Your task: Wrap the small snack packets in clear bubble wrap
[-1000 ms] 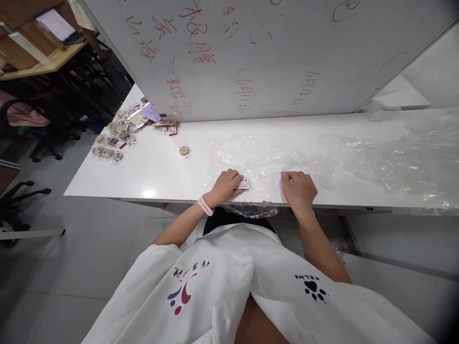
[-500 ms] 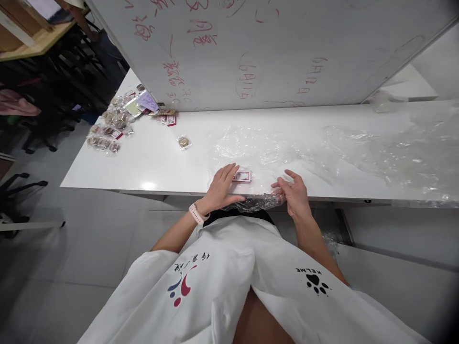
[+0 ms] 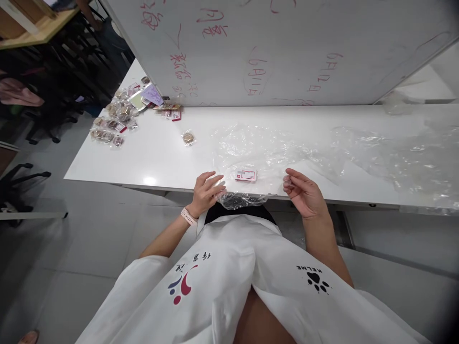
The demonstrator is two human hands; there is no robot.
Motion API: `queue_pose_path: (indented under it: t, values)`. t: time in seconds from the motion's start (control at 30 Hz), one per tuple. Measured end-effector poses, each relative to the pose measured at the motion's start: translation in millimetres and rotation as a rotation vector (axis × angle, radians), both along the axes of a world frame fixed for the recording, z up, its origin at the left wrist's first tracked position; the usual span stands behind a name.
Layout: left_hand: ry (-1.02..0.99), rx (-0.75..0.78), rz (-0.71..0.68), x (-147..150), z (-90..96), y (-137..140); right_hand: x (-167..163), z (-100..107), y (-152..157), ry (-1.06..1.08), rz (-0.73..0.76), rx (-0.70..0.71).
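A small white box with red markings (image 3: 246, 175) lies flat on a sheet of clear plastic wrap (image 3: 247, 143), close to the table's front edge. My left hand (image 3: 207, 192) is at the left border of the wrap, fingers curled, with the thumb and fingertips closed on the film. On the other side, my right hand (image 3: 304, 191) pinches film between thumb and fingers. Between the two hands a crumpled flap of the wrap hangs over the edge. Neither hand touches the box.
Several small wrapped packets (image 3: 111, 126) are heaped at the table's left end, beside a purple card (image 3: 153, 95). One round packet (image 3: 188, 138) sits apart. A whiteboard (image 3: 279, 52) with red writing stands along the back. More loose plastic (image 3: 423, 162) spreads to the right.
My left hand has moved left off the box, uncovering it. My right hand has shifted slightly right, its fingers drawn together.
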State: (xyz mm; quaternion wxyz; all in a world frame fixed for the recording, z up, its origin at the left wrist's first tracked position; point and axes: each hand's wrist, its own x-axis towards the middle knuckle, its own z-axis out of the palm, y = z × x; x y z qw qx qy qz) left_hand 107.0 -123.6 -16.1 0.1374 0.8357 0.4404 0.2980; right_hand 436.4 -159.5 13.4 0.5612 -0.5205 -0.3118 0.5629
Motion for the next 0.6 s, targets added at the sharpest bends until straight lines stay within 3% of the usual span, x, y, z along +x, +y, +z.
queue_pose_path:
  t: [0.07, 0.13, 0.23, 0.3, 0.4, 0.47, 0.5, 0.6]
  values:
    - [-0.157, -0.145, 0.06, 11, 14.9, 12, 1, -3, 14, -0.023, -0.005, 0.023]
    - [-0.238, -0.302, 0.223, 21, 22.8, 26, 0, -9, 27, -0.044, -0.021, 0.047]
    - [-0.092, -0.403, 0.484, 33, 23.1, 47, -5, -19, 39, -0.101, -0.055, 0.037]
    - [0.035, -0.307, 0.552, 36, 21.3, 53, -10, -24, 40, -0.214, -0.072, 0.021]
    - [0.046, -0.005, 0.599, 37, 23.7, 44, -18, -19, 27, -0.592, -0.18, 0.098]
    - [-0.027, 0.141, 0.556, 41, 27.6, 32, -26, -11, 18, -0.875, -0.219, 0.231]
    - [-0.061, 0.159, 0.466, 45, 29.0, 26, -30, -6, 16, -0.976, -0.168, 0.31]
    - [-0.082, 0.045, 0.046, 61, 25.9, 17, -42, -2, 22, -1.107, 0.229, 0.501]
